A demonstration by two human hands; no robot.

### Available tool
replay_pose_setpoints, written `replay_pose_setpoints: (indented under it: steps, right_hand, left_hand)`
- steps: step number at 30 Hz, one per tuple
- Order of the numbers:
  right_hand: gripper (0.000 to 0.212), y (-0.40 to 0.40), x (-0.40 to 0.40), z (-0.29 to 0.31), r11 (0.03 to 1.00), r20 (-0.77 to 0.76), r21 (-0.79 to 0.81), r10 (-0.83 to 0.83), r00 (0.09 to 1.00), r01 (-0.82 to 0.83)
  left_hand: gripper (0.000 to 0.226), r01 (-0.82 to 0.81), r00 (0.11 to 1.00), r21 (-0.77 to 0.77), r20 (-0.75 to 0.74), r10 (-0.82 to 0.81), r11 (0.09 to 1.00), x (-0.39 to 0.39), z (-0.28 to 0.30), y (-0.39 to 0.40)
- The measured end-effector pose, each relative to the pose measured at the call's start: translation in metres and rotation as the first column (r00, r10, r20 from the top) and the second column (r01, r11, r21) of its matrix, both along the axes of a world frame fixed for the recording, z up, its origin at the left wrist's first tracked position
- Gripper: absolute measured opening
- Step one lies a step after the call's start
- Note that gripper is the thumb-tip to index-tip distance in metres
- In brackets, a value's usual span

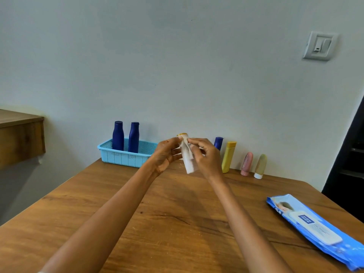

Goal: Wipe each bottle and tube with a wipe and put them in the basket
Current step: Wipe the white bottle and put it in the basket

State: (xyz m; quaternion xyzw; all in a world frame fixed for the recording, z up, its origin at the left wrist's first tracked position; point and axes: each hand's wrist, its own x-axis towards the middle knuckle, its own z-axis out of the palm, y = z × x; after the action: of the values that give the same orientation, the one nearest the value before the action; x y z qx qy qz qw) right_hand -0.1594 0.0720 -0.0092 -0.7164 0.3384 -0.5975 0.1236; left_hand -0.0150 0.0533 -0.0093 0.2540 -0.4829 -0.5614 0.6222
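Above the table's far middle, my left hand and my right hand hold a small bottle with a yellow cap, wrapped in a white wipe. Most of that bottle is hidden by the wipe and my fingers. A light blue basket stands at the back left with two dark blue bottles upright in it. Along the wall to the right stand a small blue bottle, a yellow bottle, a pink tube and an olive tube.
A blue pack of wipes lies at the table's right edge. A wooden shelf juts out at the left. The wall runs right behind the row of bottles. A dark cabinet stands at the far right.
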Motion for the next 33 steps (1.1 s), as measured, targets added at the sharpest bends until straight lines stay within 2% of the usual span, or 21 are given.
replay_pose_setpoints:
  steps: [4,7,10,15,19,22,25,28,30,33]
  right_hand:
    - [0.033,-0.004,0.006,-0.004,0.998,-0.053,0.053,-0.037,0.998,0.04]
    - [0.037,-0.009,-0.003,-0.006,0.974,-0.075,0.199,-0.099,0.992,0.112]
    - [0.035,-0.012,-0.009,-0.008,0.963,-0.074,0.25,-0.079,0.994,0.096]
    - [0.022,-0.013,-0.015,-0.011,0.963,-0.091,0.222,-0.137,0.986,0.154]
    - [0.012,-0.013,-0.013,-0.02,0.939,-0.21,0.226,-0.213,0.954,0.26]
    - [0.014,-0.012,-0.012,-0.019,0.931,-0.278,0.21,-0.237,0.931,0.3]
    - [0.016,-0.011,-0.011,-0.012,0.938,-0.165,0.203,-0.251,0.954,0.282]
    - [0.011,-0.011,-0.012,-0.007,0.946,0.045,0.228,-0.245,0.969,0.228]
    - [0.016,-0.012,-0.014,-0.01,0.94,0.041,0.266,-0.232,0.972,0.213]
    - [0.02,-0.014,-0.013,-0.02,0.908,-0.077,0.383,-0.151,0.985,0.169]
  left_hand:
    - [0.022,0.07,0.998,-0.061,-0.004,-0.07,0.996,0.001,0.004,0.002]
    - [0.023,0.101,0.995,-0.091,0.024,-0.1,0.991,-0.001,0.002,0.002]
    - [0.016,0.045,0.999,-0.105,0.014,-0.043,0.993,-0.004,0.0,-0.001]
    - [0.015,-0.048,0.997,-0.068,-0.056,0.044,0.997,-0.001,0.003,-0.005]
    - [0.01,-0.169,0.98,-0.011,-0.108,0.167,0.985,0.005,0.006,-0.007]
    - [0.01,-0.27,0.956,0.022,-0.112,0.271,0.963,0.009,0.006,-0.009]
    - [0.019,-0.317,0.947,0.037,-0.033,0.318,0.948,0.008,0.006,-0.01]
    - [0.043,-0.313,0.937,0.024,0.168,0.305,0.949,-0.001,0.003,-0.009]
    - [0.052,-0.334,0.894,-0.011,0.315,0.32,0.943,-0.008,-0.001,-0.009]
    - [0.054,-0.38,0.792,-0.095,0.48,0.377,0.92,-0.015,-0.01,-0.009]
